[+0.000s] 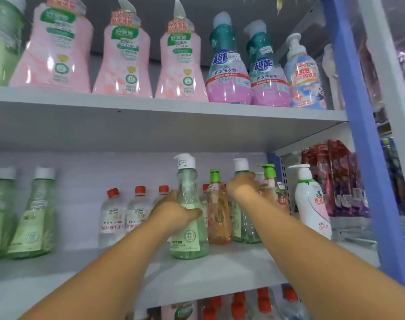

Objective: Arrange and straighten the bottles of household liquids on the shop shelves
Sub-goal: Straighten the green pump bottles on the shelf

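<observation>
On the middle shelf (220, 269) my left hand (173, 211) grips a pale green pump bottle (190, 236) with a white cap, standing upright near the shelf's front. My right hand (242, 184) reaches further back and holds the upper part of a second green bottle (244, 227) with a white cap; its fingers are hidden behind the bottle. An orange bottle (217, 215) with a green cap stands between the two. A peach bottle with a green pump (269, 183) is just right of my right hand.
Clear red-capped bottles (112, 215) stand left of my hands, two green bottles (33, 218) further left. A white pump bottle (311, 204) and a blue upright (367, 158) are at the right. Pink bottles (125, 58) and teal-topped ones (227, 65) fill the top shelf.
</observation>
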The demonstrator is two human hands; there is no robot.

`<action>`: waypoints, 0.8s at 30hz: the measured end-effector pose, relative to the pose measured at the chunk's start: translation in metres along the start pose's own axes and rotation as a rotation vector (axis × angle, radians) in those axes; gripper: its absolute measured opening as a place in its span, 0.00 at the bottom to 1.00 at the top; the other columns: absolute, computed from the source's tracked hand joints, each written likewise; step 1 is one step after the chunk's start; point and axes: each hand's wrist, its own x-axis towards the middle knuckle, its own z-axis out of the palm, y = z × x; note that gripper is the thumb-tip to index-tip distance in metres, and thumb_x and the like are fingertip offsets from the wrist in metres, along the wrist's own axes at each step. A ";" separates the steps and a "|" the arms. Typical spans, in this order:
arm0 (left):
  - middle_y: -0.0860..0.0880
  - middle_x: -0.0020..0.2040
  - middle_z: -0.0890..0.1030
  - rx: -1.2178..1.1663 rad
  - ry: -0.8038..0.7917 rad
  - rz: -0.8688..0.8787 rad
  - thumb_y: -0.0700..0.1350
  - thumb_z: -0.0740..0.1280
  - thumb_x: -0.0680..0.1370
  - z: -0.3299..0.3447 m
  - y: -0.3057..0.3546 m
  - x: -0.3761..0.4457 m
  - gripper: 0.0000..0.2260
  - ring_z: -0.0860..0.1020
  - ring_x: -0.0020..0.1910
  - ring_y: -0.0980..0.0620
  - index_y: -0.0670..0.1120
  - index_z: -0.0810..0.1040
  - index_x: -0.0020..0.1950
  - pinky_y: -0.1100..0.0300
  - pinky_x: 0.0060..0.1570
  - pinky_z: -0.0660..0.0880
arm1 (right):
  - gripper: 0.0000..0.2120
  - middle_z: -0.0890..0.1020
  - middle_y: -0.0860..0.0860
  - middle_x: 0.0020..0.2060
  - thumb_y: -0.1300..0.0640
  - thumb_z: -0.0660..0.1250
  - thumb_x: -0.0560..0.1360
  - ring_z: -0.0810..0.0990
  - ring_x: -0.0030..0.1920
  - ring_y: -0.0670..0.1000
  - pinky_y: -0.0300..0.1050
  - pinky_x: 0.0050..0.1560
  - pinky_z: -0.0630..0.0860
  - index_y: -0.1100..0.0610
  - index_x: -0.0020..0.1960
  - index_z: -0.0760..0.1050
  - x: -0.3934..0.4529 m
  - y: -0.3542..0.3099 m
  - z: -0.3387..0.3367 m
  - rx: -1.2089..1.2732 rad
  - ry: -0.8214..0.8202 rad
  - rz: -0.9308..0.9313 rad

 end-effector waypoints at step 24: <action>0.54 0.53 0.78 0.054 0.277 -0.101 0.62 0.78 0.70 -0.166 -0.103 -0.063 0.37 0.81 0.45 0.56 0.56 0.66 0.73 0.62 0.35 0.74 | 0.14 0.88 0.55 0.49 0.46 0.73 0.76 0.87 0.49 0.62 0.66 0.57 0.81 0.53 0.57 0.79 -0.091 -0.018 -0.017 0.026 -0.644 -0.298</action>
